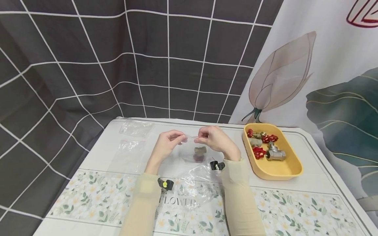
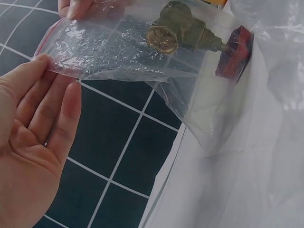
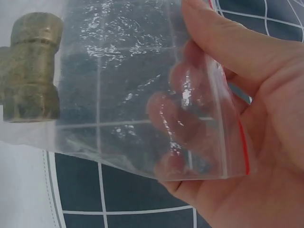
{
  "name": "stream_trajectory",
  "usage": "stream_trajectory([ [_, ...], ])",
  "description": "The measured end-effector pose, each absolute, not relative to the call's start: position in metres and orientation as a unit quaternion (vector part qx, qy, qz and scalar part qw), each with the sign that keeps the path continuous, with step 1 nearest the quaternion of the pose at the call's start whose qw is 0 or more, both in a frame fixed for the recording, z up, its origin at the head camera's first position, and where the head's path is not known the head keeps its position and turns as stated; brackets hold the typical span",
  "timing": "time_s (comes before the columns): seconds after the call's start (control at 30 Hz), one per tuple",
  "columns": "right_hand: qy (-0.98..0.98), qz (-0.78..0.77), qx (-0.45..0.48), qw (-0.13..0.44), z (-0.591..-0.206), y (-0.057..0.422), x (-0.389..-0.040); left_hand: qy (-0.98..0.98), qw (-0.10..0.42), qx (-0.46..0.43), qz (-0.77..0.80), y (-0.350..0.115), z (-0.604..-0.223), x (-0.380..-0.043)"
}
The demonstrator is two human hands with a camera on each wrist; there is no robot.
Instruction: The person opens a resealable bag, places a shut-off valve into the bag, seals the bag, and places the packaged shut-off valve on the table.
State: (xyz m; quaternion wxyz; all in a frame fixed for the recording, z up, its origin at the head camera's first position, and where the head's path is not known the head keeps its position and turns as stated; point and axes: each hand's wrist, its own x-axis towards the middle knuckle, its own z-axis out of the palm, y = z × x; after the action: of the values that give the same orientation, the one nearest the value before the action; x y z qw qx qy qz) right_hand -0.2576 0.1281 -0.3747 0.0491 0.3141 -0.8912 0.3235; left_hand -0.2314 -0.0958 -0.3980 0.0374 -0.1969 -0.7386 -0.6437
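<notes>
Both hands hold up a clear zip bag (image 2: pixel 109 52) with a red line along its mouth. Thumb and fingers of my left hand (image 1: pixel 167 142) pinch one top corner, as the left wrist view shows. My right hand (image 1: pixel 217 139) grips the opposite end of the mouth, and its curled fingers show through the film in the right wrist view. Inside the bag lies a brass valve (image 2: pixel 178 31) with a red handwheel (image 2: pixel 235 52), down at the bottom end. The valve's brass body (image 3: pixel 33 66) also appears at the left of the right wrist view.
At the right stands a yellow bin (image 1: pixel 284 172) with several red-handled valves (image 1: pixel 274 152) in it. Clear bags (image 1: pixel 128 150) lie flat at the left of the white table (image 1: pixel 313 154). Crumpled clear plastic (image 1: pixel 195 190) lies between the forearms. A dark grid-patterned curtain (image 1: pixel 150 72) hangs behind.
</notes>
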Motion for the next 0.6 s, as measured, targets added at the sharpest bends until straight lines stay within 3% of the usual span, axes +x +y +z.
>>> stream_trajectory([
  [0.33,-0.871,0.323,0.367,0.043,-0.374,0.126,-0.259,-0.737,0.03,-0.192,-0.647,-0.097,-0.396,-0.232],
  [0.6,-0.888,0.322,0.327,0.01,-0.375,0.13,-0.259,-0.731,0.032,-0.192,-0.654,-0.098,-0.413,-0.242],
])
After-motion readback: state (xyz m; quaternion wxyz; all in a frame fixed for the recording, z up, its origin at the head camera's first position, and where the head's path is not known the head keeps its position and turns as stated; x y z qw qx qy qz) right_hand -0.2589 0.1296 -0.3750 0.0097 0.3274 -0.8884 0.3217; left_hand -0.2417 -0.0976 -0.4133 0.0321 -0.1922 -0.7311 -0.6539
